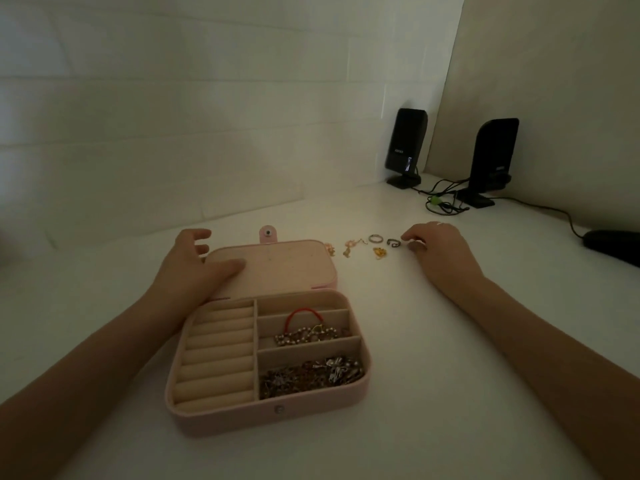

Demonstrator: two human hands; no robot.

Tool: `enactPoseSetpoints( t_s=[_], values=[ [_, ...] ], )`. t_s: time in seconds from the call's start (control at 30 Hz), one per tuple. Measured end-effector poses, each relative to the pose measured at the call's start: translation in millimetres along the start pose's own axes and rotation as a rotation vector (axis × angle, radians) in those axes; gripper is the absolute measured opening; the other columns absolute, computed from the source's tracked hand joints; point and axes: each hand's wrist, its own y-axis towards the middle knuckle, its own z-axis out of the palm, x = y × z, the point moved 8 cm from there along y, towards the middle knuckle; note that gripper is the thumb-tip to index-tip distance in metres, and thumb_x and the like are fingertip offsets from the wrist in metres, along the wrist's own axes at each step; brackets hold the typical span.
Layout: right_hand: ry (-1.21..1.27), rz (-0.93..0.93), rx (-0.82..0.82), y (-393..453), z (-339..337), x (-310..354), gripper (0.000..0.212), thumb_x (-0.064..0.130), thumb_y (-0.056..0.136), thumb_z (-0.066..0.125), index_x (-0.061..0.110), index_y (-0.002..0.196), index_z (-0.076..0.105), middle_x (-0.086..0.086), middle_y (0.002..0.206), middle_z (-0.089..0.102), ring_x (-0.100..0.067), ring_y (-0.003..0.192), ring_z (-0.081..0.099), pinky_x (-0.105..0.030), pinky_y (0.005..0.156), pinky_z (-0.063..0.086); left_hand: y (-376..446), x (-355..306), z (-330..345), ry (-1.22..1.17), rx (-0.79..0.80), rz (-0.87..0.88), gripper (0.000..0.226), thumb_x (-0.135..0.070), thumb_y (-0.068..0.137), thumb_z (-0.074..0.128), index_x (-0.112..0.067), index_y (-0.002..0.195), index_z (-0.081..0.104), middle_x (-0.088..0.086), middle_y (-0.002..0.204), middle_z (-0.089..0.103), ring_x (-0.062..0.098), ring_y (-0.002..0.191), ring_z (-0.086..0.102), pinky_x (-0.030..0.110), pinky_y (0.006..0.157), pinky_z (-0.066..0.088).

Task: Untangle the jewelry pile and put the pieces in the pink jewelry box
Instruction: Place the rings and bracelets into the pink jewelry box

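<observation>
The pink jewelry box (273,419) lies open on the white table, its lid (277,268) folded flat behind it. A red cord bracelet and a bead chain (304,332) sit in a middle compartment, and a tangle of silver chains (311,375) fills the front one. My left hand (197,268) rests on the lid's left side, thumb flat on the lining. Right of the lid lie pink-gold pieces (349,247), a silver ring (375,238), a gold piece (380,252) and a dark ring (393,242). My right hand (436,251) has curled fingertips beside the dark ring, pinching something small and pale.
Two black speakers (405,147) (493,161) stand at the back right with tangled cables (443,202) between them. A black mouse (613,245) lies at the right edge. The ring rolls (218,355) on the box's left side hold nothing.
</observation>
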Motion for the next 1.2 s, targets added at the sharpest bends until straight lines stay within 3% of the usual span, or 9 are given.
enactPoseSetpoints(
  t_s=[0.07, 0.17, 0.3, 0.4, 0.63, 0.73, 0.83, 1.0, 1.2],
  values=[
    [0.059, -0.048, -0.059, -6.4, -10.1, 10.9, 0.018, 0.009, 0.091, 0.059, 0.015, 0.105, 0.068, -0.006, 0.1, 0.062, -0.02, 0.096, 0.055, -0.026, 0.082, 0.042, 1.0, 0.4, 0.8, 0.046, 0.049, 0.006, 0.068, -0.034, 0.081, 0.071, -0.014, 0.138, 0.04, 0.01, 0.138, 0.048, 0.016, 0.109, 0.048, 0.028, 0.087, 0.037],
    [0.505, -0.075, -0.069, -24.6, -30.3, 51.1, 0.014, 0.006, 0.083, 0.068, 0.015, 0.094, 0.069, 0.0, 0.085, 0.066, -0.009, 0.077, 0.061, -0.023, 0.076, 0.052, 1.7, -4.5, 8.0, 0.227, 0.143, 0.067, 0.067, -0.048, 0.082, 0.064, -0.015, 0.137, 0.045, 0.004, 0.139, 0.047, 0.018, 0.118, 0.047, 0.028, 0.093, 0.033],
    [0.926, -0.219, 0.143, -54.1, -46.9, 130.1, 0.017, 0.004, 0.076, 0.075, 0.012, 0.089, 0.07, -0.001, 0.076, 0.071, -0.002, 0.067, 0.064, -0.015, 0.065, 0.051, 3.3, -5.7, 7.0, 0.157, 0.136, 0.056, 0.055, -0.046, 0.076, 0.071, -0.025, 0.123, 0.052, 0.005, 0.123, 0.056, 0.016, 0.1, 0.055, 0.024, 0.073, 0.04],
    [0.846, -0.317, 0.238, -71.3, -41.1, 154.6, 0.015, 0.012, 0.073, 0.078, 0.019, 0.084, 0.071, 0.004, 0.075, 0.072, -0.001, 0.069, 0.062, -0.021, 0.063, 0.048, 3.7, -3.3, 6.2, 0.04, 0.106, 0.017, 0.057, -0.04, 0.071, 0.077, -0.027, 0.12, 0.052, 0.007, 0.116, 0.057, 0.015, 0.089, 0.059, 0.021, 0.061, 0.042],
    [0.729, -0.342, 0.266, -72.1, -21.9, 150.1, 0.015, 0.016, 0.074, 0.079, 0.026, 0.083, 0.072, 0.009, 0.076, 0.071, -0.003, 0.07, 0.059, -0.012, 0.06, 0.04, 2.9, -4.6, -3.5, -0.318, 0.01, -0.033, 0.065, -0.021, 0.067, 0.081, -0.023, 0.123, 0.049, 0.004, 0.102, 0.059, 0.017, 0.084, 0.063, 0.025, 0.055, 0.053],
    [0.713, -0.365, 0.292, -72.7, -21.3, 151.6, 0.008, 0.02, 0.078, 0.075, 0.023, 0.085, 0.074, 0.008, 0.079, 0.072, -0.003, 0.073, 0.061, -0.011, 0.062, 0.04, 1.9, 2.0, 1.8, -0.503, 0.069, -0.155, 0.045, -0.016, 0.076, 0.074, -0.015, 0.117, 0.057, 0.006, 0.094, 0.066, 0.014, 0.07, 0.067, 0.02, 0.045, 0.051],
    [0.73, -0.383, 0.298, -69.5, -31.8, 152.5, 0.003, 0.023, 0.08, 0.072, 0.024, 0.082, 0.074, 0.01, 0.079, 0.071, -0.003, 0.071, 0.057, -0.015, 0.06, 0.04, -1.5, -0.2, 12.3, -0.568, 0.195, -0.162, 0.016, -0.012, 0.083, 0.065, -0.015, 0.098, 0.067, 0.002, 0.074, 0.072, 0.01, 0.057, 0.067, 0.021, 0.047, 0.053],
    [0.462, -0.557, 0.447, -84.4, -26.1, 167.9, 0.006, 0.023, 0.076, 0.077, 0.022, 0.082, 0.076, 0.011, 0.076, 0.065, -0.005, 0.076, 0.054, -0.018, 0.067, 0.045, -1.0, 0.5, 14.7, -0.616, 0.224, -0.158, 0.024, -0.01, 0.082, 0.064, -0.013, 0.106, 0.067, 0.007, 0.084, 0.071, 0.012, 0.06, 0.067, 0.022, 0.05, 0.054],
    [0.336, -0.633, 0.431, -92.8, -28.4, 175.9, 0.003, 0.019, 0.08, 0.073, 0.021, 0.08, 0.071, 0.009, 0.078, 0.063, -0.005, 0.079, 0.051, -0.021, 0.072, 0.042, 1.7, 1.6, 14.7, -0.623, 0.223, -0.15, 0.03, -0.01, 0.082, 0.065, -0.012, 0.112, 0.065, 0.008, 0.089, 0.069, 0.012, 0.062, 0.067, 0.023, 0.052, 0.054]
  ],
)
